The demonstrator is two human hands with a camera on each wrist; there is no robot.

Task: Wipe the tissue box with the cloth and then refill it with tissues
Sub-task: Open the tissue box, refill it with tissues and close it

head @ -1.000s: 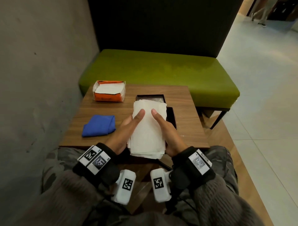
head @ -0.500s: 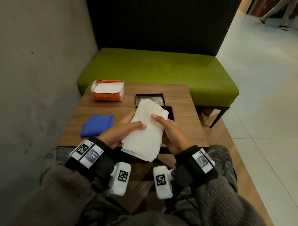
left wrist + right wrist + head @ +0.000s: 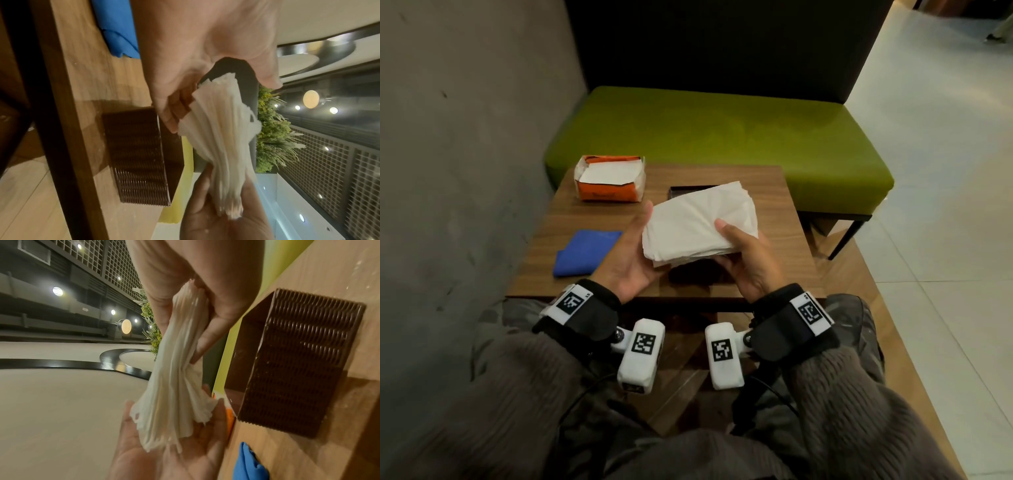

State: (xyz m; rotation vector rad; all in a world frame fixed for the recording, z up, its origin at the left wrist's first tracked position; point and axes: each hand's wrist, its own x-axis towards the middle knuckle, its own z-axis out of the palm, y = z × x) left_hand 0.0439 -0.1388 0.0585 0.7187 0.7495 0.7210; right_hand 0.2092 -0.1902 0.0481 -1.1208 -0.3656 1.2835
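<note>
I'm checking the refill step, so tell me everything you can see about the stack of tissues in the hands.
The stack of tissues is a thick, soft bundle of many thin white sheets, edges fanned and slightly ragged. It is held in the air above the wooden table and tilted. The left hand supports one end; the right hand grips the other, thumb on top.

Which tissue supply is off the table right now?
The loose stack, held between both hands above the table; the orange pack sits at the far left corner.
</note>
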